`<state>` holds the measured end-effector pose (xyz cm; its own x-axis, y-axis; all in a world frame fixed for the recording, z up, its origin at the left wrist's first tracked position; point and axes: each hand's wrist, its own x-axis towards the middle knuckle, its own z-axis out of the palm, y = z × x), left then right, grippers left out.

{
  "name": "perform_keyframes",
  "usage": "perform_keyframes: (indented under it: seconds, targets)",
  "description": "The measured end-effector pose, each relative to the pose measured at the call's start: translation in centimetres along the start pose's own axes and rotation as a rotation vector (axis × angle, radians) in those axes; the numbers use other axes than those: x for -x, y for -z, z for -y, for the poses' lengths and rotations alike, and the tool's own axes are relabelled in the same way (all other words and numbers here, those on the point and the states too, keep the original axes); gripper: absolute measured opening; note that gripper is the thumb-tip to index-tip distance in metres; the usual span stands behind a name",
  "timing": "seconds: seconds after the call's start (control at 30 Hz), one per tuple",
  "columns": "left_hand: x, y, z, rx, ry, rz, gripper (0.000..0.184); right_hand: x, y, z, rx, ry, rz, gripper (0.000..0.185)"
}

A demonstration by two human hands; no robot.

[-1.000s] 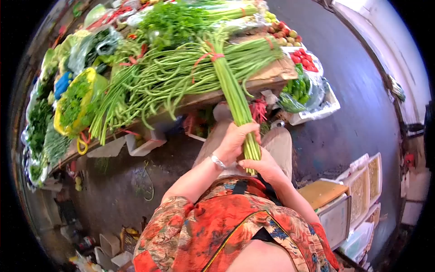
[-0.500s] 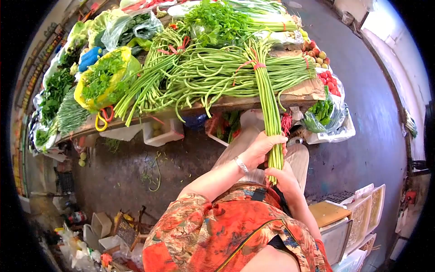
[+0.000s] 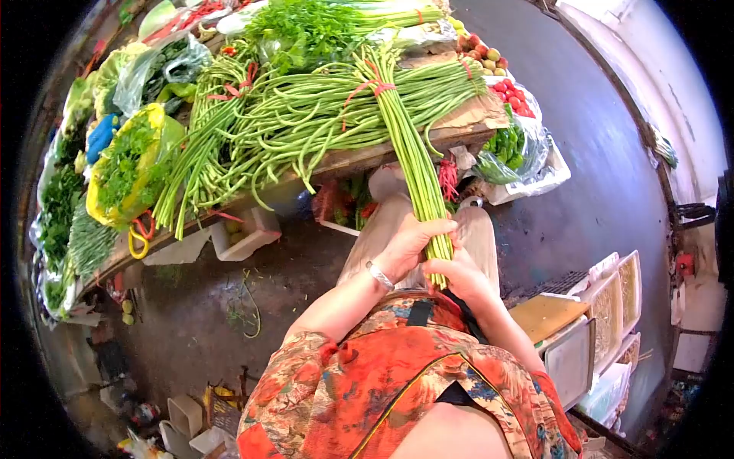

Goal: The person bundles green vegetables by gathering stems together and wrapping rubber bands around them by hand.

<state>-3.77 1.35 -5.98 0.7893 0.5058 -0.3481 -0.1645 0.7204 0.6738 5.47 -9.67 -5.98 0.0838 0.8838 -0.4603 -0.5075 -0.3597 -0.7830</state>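
A bundle of long green beans point(image 3: 417, 164), tied with red ribbon near its far end, runs from the table edge down toward my body. My left hand point(image 3: 413, 243), with a silver bracelet at the wrist, is closed around its lower part. Just below, my right hand point(image 3: 465, 274) is closed at the cut ends, its thumb across the stalks. The far end of the bundle lies over a heap of loose long beans point(image 3: 306, 115) on the table. Fingers under the bundle are partly hidden.
The vegetable table point(image 3: 344, 161) holds leafy greens point(image 3: 298, 34), a yellow bag point(image 3: 98, 195) of herbs, and scissors point(image 3: 139, 236) at its edge. Tomatoes point(image 3: 514, 98) and bagged green peppers point(image 3: 505, 153) sit right. Red ties point(image 3: 448, 177) hang below the edge. Bins point(image 3: 569, 352) stand behind right.
The view has shifted, so the table and the bundle appear farther left and the bundle leans more. Both hands keep their hold on the beans, close to the same places.
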Motion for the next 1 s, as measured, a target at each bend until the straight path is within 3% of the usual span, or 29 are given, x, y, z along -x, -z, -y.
perform_keyframes:
  seconds: [0.1, 0.17, 0.4, 1.0]
  targets:
    - [-0.2, 0.2, 0.2, -0.033, -0.023, -0.018, 0.022, 0.2, -0.3, 0.2, -0.032, -0.035, -0.025, 0.052]
    - [-0.7, 0.8, 0.9, -0.047, -0.106, -0.057, 0.023, 0.1, -0.3, -0.3, -0.050, -0.053, -0.030, 0.049]
    - [-0.5, 1.2, 0.2, -0.037, 0.036, -0.017, 0.023, -0.3, -0.3, -0.9, -0.047, -0.017, 0.056, 0.046]
    - [-0.5, 1.6, 0.5, -0.013, 0.020, -0.031, 0.026, 0.7, -1.3, -0.2, 0.030, -0.016, -0.014, 0.039]
